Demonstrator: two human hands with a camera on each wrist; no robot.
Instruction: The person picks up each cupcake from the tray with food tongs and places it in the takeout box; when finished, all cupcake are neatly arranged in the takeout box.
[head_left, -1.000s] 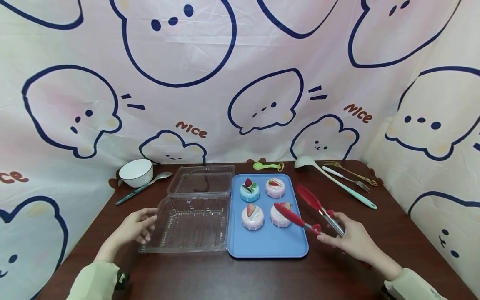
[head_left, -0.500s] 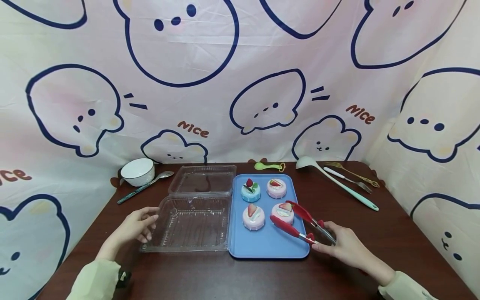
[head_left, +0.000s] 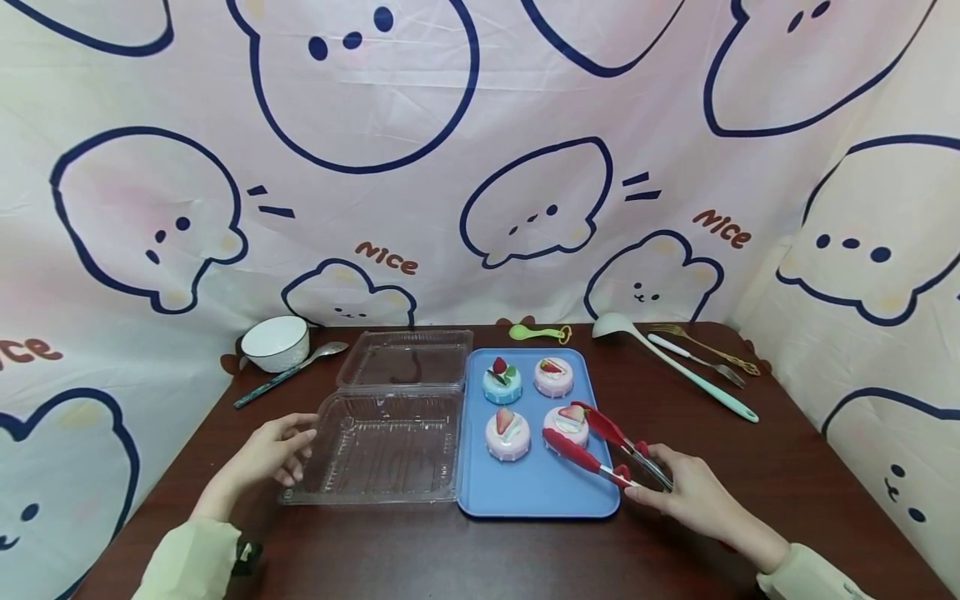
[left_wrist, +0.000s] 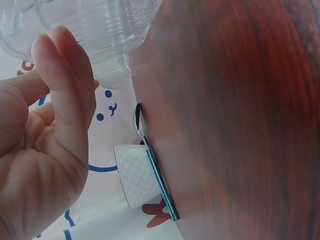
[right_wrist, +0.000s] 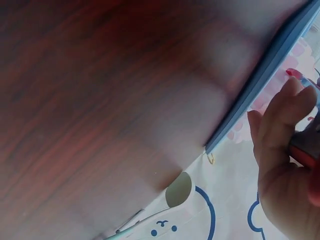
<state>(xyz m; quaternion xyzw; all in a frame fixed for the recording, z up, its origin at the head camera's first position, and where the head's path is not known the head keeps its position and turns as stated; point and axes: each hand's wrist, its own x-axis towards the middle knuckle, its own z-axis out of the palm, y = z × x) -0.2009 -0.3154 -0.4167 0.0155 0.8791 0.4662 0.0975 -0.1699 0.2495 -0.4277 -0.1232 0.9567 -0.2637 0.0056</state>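
Observation:
My right hand (head_left: pixel 697 492) grips a pair of red-tipped kitchen tongs (head_left: pixel 573 451) by the metal arms. The tong tips stand on either side of a pink toy cake (head_left: pixel 564 427) with a strawberry slice on top, at the front right of a blue tray (head_left: pixel 536 493). Three other cakes share the tray: a blue one (head_left: pixel 502 388) with a berry and leaf, and two pink ones (head_left: pixel 507 440). At the left, my left hand (head_left: pixel 268 454), fingers loosely bent, is by the near-left edge of an opened clear plastic box (head_left: pixel 390 454); the left wrist view shows no object in its palm (left_wrist: pixel 50 135).
Behind the left hand are a white bowl (head_left: pixel 275 344) and a spoon (head_left: pixel 288 377). A green measuring spoon (head_left: pixel 536 332) lies past the tray. A ladle (head_left: pixel 690 375) and two forks (head_left: pixel 701 357) lie at the back right. A printed cloth wall closes the table's rear.
My right hand has moved slightly left, bringing the tongs from above the front-right pink cake to both sides of it. The tong arms are closer together. The left hand keeps its place.

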